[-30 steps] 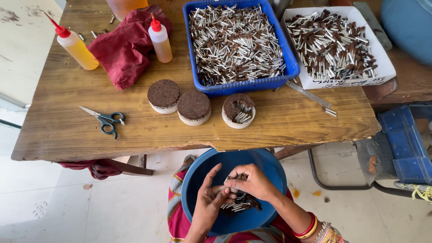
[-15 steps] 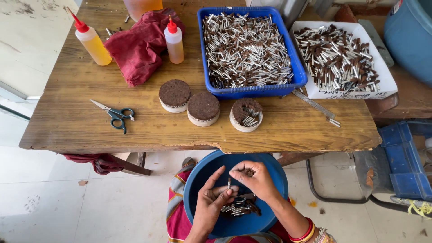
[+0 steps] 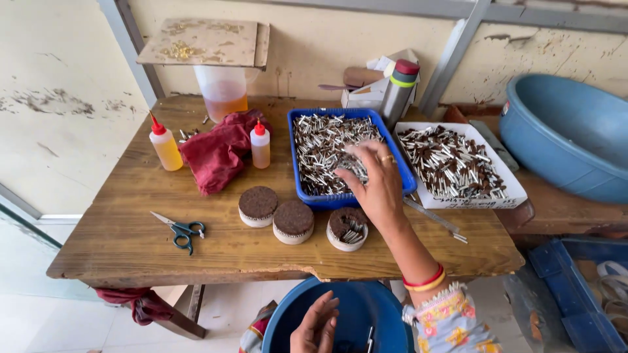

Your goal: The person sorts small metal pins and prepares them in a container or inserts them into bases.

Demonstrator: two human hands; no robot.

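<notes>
My right hand (image 3: 373,186) reaches over the blue tray (image 3: 307,202) full of small brown-and-white sticks (image 3: 320,147), fingers spread and touching the pile; whether it grips any I cannot tell. My left hand (image 3: 317,323) hovers with fingers apart over the blue bowl (image 3: 288,314) on my lap, holding nothing. A few sticks lie at the bowl's bottom. Three round bundles stand in front of the tray: two packed full (image 3: 258,204) (image 3: 293,221) and one partly filled (image 3: 347,228).
A white tray (image 3: 517,193) of darker sticks sits right of the blue tray. Scissors (image 3: 182,231), two glue bottles (image 3: 165,146) (image 3: 260,145), a red cloth (image 3: 219,150), a jug (image 3: 224,91) and a flask (image 3: 399,91) are on the wooden table (image 3: 131,242). A large blue tub (image 3: 562,140) stands at right.
My right hand left the bowl on my lap and reached up to the blue tray. The left hand opened. The camera tilted up toward the wall.
</notes>
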